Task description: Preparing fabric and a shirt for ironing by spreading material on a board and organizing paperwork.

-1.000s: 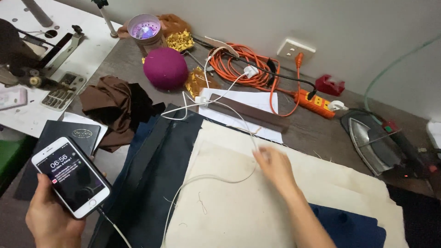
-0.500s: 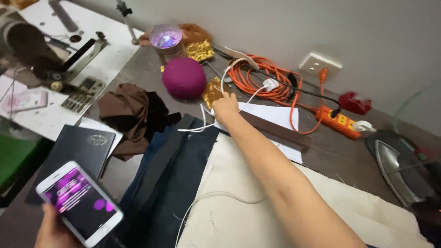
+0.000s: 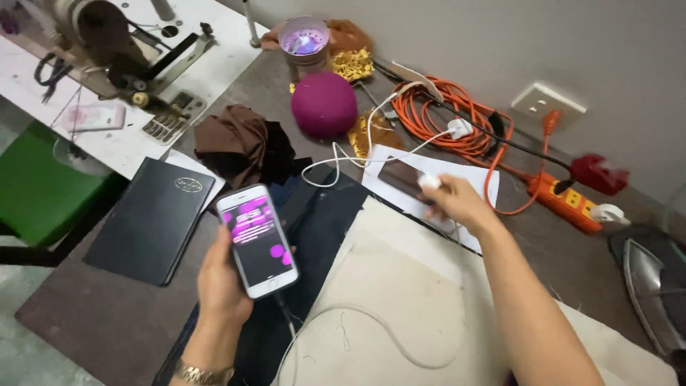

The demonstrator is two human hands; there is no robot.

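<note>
My left hand (image 3: pixel 223 280) wraps fingers round white phone (image 3: pixel 257 241), pink screen lit, held over dark cloth (image 3: pixel 314 236). My right hand (image 3: pixel 457 204) pinches small white plug (image 3: pixel 429 182) over white paper (image 3: pixel 436 187), near purple ball (image 3: pixel 324 105) and orange cord (image 3: pixel 457 121)

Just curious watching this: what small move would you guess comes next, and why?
Probably bring the small white earbud in the right hand up off the table: its thin white cable runs to the white smartphone with the lit pink screen, held in the left hand.
</note>
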